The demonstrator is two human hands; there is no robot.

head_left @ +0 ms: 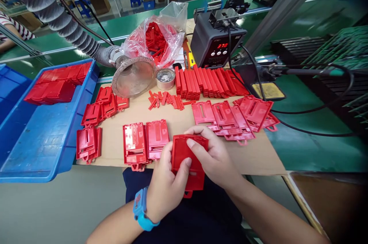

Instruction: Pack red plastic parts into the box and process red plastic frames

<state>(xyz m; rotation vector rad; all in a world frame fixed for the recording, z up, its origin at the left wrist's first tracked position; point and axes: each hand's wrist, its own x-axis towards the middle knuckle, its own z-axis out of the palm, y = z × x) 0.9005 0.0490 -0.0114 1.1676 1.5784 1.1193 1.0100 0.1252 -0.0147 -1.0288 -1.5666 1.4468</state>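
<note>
Both my left hand [168,184] and my right hand [212,155] grip a red moulded plastic housing [188,154] above the front edge of a cardboard sheet [253,157]. My fingers hide part of its face. Just left of my hands lie two similar red housings [135,143], with another [156,138] beside them. A loose overlapping group of housings [225,119] sits beyond my right hand. Farther back stands a tight row of red parts [207,83], with small red plastic pieces [165,100] to its left. A blue wristwatch [140,207] circles my left wrist.
A blue tray [51,136] holding stacked red parts sits left of the cardboard. Behind are a soldering station [218,40], a solder tin [165,79], a plastic bag of red parts [155,40] and a fume-extractor hood [133,77]. A striped sleeve [11,29] shows far left.
</note>
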